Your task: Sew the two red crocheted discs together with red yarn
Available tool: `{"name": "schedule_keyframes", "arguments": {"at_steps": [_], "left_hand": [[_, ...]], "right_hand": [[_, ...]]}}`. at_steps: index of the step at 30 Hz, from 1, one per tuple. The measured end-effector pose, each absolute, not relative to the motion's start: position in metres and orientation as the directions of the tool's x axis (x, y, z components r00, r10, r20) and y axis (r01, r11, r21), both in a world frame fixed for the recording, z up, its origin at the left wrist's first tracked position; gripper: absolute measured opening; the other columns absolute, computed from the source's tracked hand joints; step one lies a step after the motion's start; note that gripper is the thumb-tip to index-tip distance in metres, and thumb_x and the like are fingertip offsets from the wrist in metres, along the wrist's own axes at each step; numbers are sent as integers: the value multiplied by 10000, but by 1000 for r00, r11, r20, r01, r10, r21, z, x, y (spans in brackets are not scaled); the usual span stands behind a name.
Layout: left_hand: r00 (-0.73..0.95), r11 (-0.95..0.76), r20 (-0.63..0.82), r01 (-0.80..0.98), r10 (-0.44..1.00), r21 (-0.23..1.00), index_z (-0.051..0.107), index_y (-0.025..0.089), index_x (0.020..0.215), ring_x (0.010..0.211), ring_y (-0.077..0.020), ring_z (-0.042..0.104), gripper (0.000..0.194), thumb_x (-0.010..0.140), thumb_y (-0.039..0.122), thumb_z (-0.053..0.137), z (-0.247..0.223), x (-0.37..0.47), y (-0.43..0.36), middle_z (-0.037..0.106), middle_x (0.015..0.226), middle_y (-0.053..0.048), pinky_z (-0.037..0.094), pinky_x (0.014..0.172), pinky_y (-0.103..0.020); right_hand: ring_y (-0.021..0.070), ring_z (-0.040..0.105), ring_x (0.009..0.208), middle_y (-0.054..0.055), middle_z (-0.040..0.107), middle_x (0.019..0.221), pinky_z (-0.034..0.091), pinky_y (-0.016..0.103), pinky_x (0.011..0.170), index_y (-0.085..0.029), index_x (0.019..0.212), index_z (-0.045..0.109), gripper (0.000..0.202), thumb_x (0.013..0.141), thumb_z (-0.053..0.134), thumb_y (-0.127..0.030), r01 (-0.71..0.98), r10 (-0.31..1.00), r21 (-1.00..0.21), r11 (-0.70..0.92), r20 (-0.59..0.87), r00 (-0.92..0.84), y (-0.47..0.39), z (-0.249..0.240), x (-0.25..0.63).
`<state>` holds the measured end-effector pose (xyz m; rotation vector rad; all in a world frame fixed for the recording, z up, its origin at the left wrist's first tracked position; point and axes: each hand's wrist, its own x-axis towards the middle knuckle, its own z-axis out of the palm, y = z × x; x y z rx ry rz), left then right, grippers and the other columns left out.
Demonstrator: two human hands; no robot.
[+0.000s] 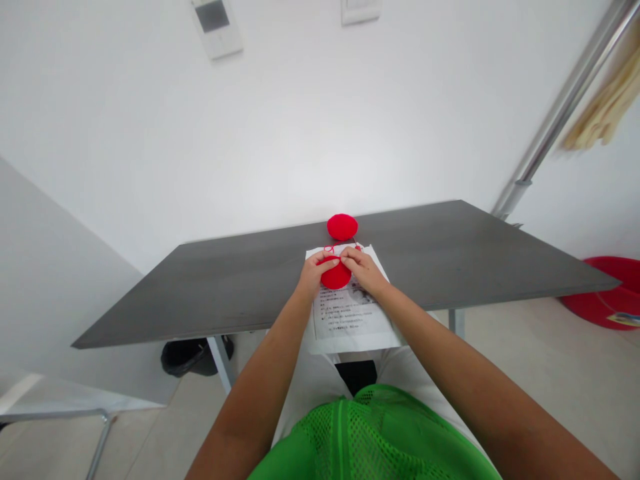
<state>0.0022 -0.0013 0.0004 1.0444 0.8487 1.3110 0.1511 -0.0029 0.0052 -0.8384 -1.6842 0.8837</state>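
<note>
- The round red piece (336, 277) is held between the fingers, its lower part left uncovered below them.
- Its upper left edge is pinched between left thumb and fingers (left hand (313, 272)); its top edge is pinched by closed right fingertips (right hand (364, 268)). Whether yarn is also gripped cannot be told.
- It is judged light, soft, pliable and hardly slippery, best taken by the rim.
- No clear long axis is shown; the curved free edge is pointed toward the body, away from the fingertips.
</note>
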Motion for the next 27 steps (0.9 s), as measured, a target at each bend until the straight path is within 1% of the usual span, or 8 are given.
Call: {"name": "schedule_keyframes", "arguments": {"at_steps": [5, 12, 20, 27], "left_hand": [[100, -32, 70, -338, 993, 941, 680, 151, 713, 613, -124, 579, 330, 496, 304, 877, 0, 2, -1, 672, 660, 8, 435, 651, -268], [93, -38, 74, -348, 993, 937, 679, 152, 718, 628, -128, 587, 337, 510, 333, 873, 0, 2, 0, 676, 676, 2, 445, 664, -270], [77, -58, 88, -332, 993, 941, 672, 153, 708, 615, -123, 575, 310, 527, 317, 862, -1, -1, 0, 668, 662, 5, 431, 646, -261], [79, -63, 93, -319, 993, 946, 673, 157, 705, 615, -123, 573, 296, 537, 315, 858, -3, -1, 1, 667, 658, 8, 428, 641, -258]], "right_hand": [[154, 421, 648, -23, 464, 646, 380, 283, 639, -224, 654, 463, 136, 785, 465, -259, 113, 857, -863, 493, 458, -237, -2, 4, 151], [168, 444, 679, -14, 475, 666, 370, 289, 638, -229, 657, 461, 137, 784, 461, -281, 115, 866, -867, 485, 457, -203, 1, 1, 150], [170, 459, 681, -16, 485, 674, 383, 295, 653, -226, 671, 471, 143, 805, 458, -273, 111, 870, -876, 470, 439, -225, 0, 2, 148], [166, 447, 670, -21, 465, 668, 382, 300, 664, -227, 664, 455, 160, 812, 468, -285, 108, 868, -876, 470, 437, -237, -2, 4, 149]]}}
